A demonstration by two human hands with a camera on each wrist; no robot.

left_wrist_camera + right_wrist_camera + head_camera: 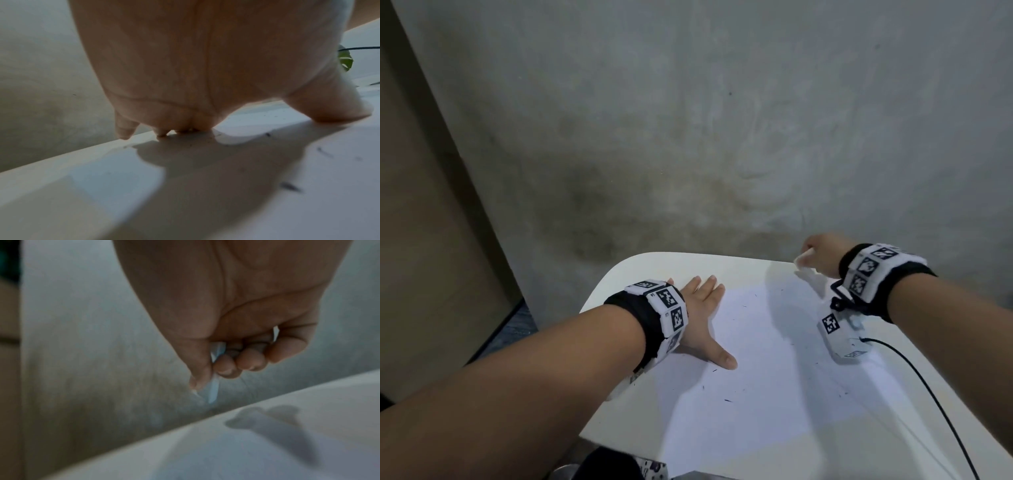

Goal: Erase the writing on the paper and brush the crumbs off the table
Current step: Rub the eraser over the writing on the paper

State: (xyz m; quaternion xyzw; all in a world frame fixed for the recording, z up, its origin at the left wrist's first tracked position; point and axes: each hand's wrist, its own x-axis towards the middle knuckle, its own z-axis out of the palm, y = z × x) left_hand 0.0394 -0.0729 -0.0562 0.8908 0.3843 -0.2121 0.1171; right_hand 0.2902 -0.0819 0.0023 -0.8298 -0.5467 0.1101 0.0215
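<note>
The white thing pinched in the right hand [242, 337] is mostly hidden by curled fingers [249, 361]; only a blurred sliver [213, 391] pokes out, too soft to name. Beneath the left hand [195, 65] its fingertips are hidden against the desk [61, 186]. On the paper [756, 359] the crumbs [728, 400] are too small to tell apart. The desk's near corner is cut off by the head view's bottom edge.
</note>
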